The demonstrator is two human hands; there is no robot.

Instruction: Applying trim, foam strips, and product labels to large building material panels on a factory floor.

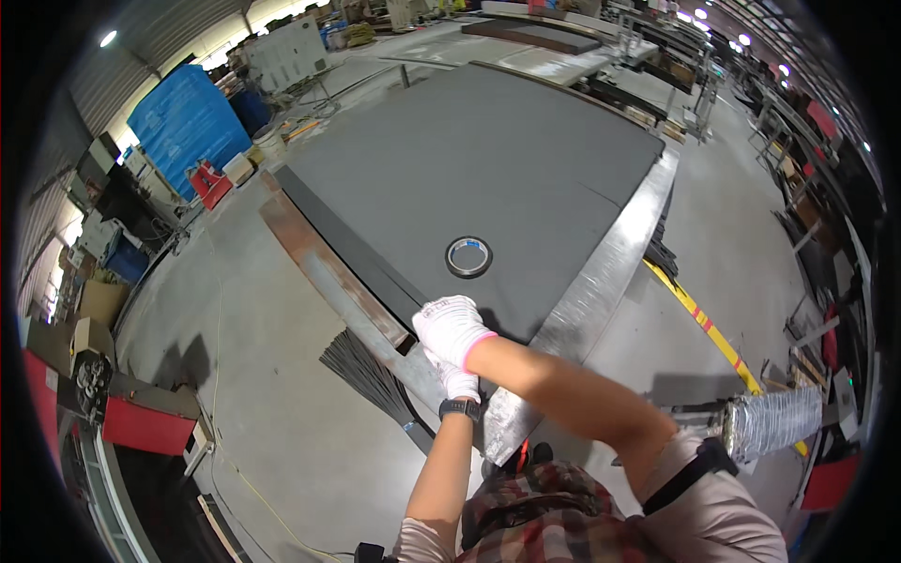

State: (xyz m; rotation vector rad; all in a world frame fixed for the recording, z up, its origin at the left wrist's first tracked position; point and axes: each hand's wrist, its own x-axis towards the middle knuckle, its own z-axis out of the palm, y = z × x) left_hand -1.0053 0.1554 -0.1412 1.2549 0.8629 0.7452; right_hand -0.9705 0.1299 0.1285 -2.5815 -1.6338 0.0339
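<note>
white gloves (pixel 450 327), pink trim (pixel 478 348) — dark wristwatch (pixel 460 408) — plaid garment (pixel 540 530)

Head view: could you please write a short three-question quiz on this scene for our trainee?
1. True or false: the right hand is holding the roll of tape.
2. Which wrist wears the dark wristband? A) left; B) right; C) neither.
3. Fill in: the right glove is mostly white, with a ____ edge at the wrist.

Key:
1. False; the roll lies on the grey sheet, apart from the hand.
2. A.
3. Pink.
</note>
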